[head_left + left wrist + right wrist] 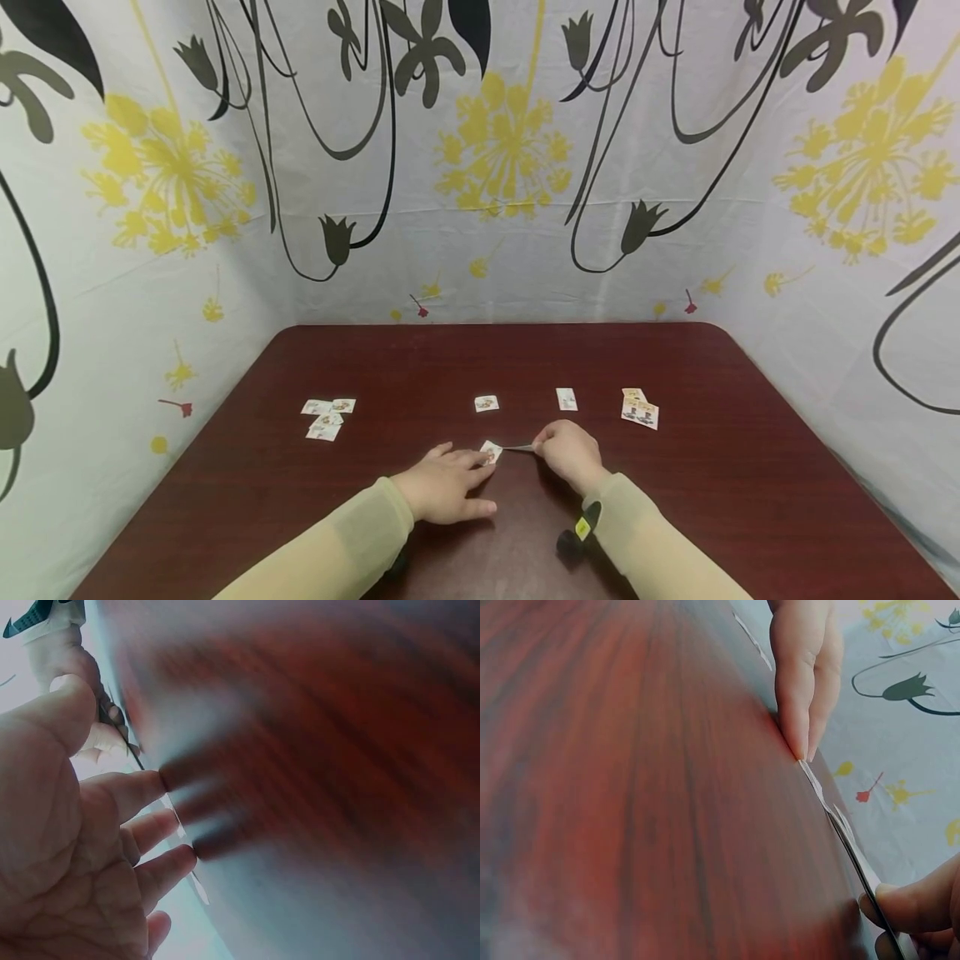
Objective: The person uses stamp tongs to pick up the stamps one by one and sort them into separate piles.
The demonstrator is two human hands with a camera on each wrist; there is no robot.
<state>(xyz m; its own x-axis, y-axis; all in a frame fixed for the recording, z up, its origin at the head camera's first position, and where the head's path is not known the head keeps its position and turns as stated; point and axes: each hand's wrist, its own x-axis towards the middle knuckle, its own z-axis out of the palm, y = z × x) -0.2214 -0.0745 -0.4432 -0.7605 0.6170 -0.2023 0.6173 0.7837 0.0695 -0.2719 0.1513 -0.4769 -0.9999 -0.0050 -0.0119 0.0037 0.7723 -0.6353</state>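
Observation:
In the head view, a small printed card (491, 452) lies on the dark red table, partly under the left fingertips. My left hand (447, 486) presses on it with its fingers spread and fairly straight, as the left wrist view shows from the palm side. To the right, my right hand (572, 454) pinches a thin, pointed metal tool that looks like tweezers (519, 448). Its tip reaches the card's right edge. From the right wrist view, the tweezers (855, 859) lie low along the tabletop, and their exact contact with the card is hard to make out.
Several overlapping cards (326, 426) lie at the left of the table (405, 358). Single cards lie beyond the hands, one in the middle (486, 403) and one further right (566, 399). Another overlapping group (640, 412) sits at the right. A patterned curtain (510, 283) surrounds the table.

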